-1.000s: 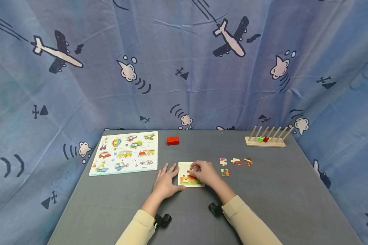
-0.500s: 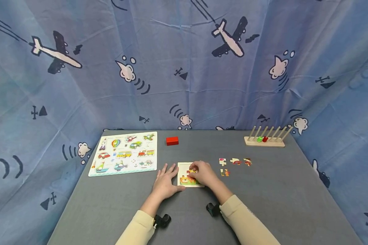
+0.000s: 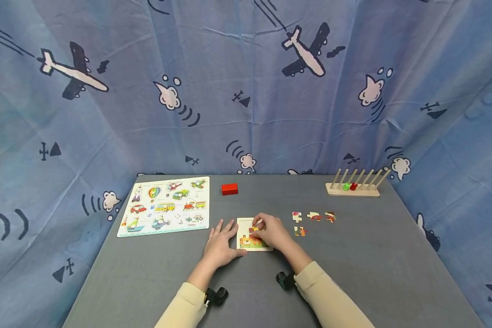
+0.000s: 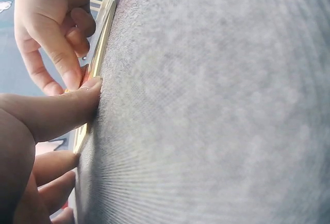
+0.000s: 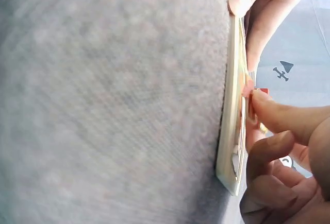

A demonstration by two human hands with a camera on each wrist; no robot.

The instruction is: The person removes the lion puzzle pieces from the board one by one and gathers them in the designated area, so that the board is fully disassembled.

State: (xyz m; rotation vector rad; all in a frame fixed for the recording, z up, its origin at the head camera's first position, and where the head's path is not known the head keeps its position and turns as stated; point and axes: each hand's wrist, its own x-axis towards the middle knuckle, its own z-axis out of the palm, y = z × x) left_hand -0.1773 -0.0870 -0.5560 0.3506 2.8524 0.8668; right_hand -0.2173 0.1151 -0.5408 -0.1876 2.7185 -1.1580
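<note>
Small puzzle tray point(image 3: 246, 237) lying flat on grey table point(image 3: 147, 273), near edge, just ahead of both hands, long axis running away from person; left hand point(image 3: 221, 243) flat, fingers spread and straight, thumb tip against tray's left edge point(image 4: 95, 59); right hand point(image 3: 272, 231) nearer, directly over tray, fingers curled, pinching puzzle piece point(image 3: 255, 227) at tray's upper middle; loose pieces point(image 3: 313, 217) just right; compared with half a second ago, pinched piece slightly more exposed, hands barely shifted.
</note>
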